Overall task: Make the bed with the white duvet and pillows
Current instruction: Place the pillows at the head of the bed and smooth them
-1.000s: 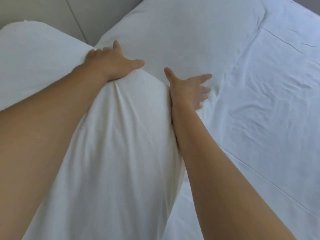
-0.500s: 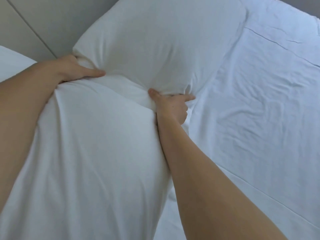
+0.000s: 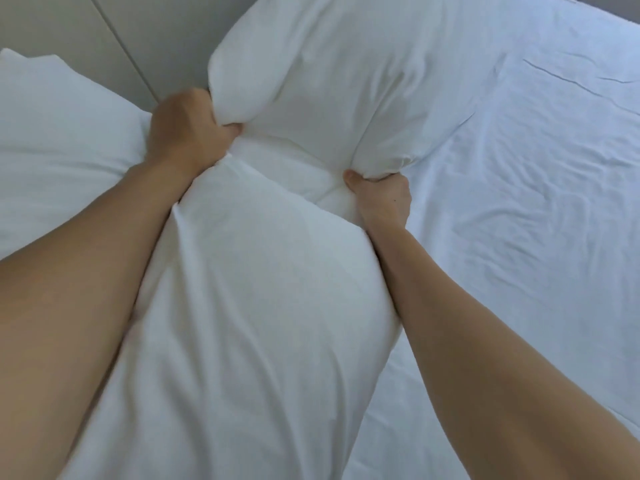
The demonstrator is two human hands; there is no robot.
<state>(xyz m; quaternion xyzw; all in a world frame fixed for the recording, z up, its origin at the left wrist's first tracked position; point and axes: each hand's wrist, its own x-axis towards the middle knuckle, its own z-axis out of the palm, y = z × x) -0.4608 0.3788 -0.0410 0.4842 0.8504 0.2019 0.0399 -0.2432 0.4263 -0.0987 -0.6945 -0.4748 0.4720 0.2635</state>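
A plump white pillow (image 3: 329, 64) leans at the head of the bed, against the wall. My left hand (image 3: 183, 133) grips its near left corner, fingers curled into the fabric. My right hand (image 3: 381, 199) grips its near right corner, thumb on top. A second white pillow (image 3: 259, 306) lies lengthwise between my forearms, its far end tucked against the gripped one. The white sheet (image 3: 519, 237) covers the mattress on the right, creased. I see no duvet.
A third white pillow (image 3: 52, 150) lies at the left, beside my left arm. The grey panelled wall (image 3: 104, 39) stands behind the pillows. The wrinkled sheet stretches to the right edge of the view.
My hands went from lying spread on the near pillow's end to closing on the far pillow's near corners. That pillow now bunches up where I grip it.
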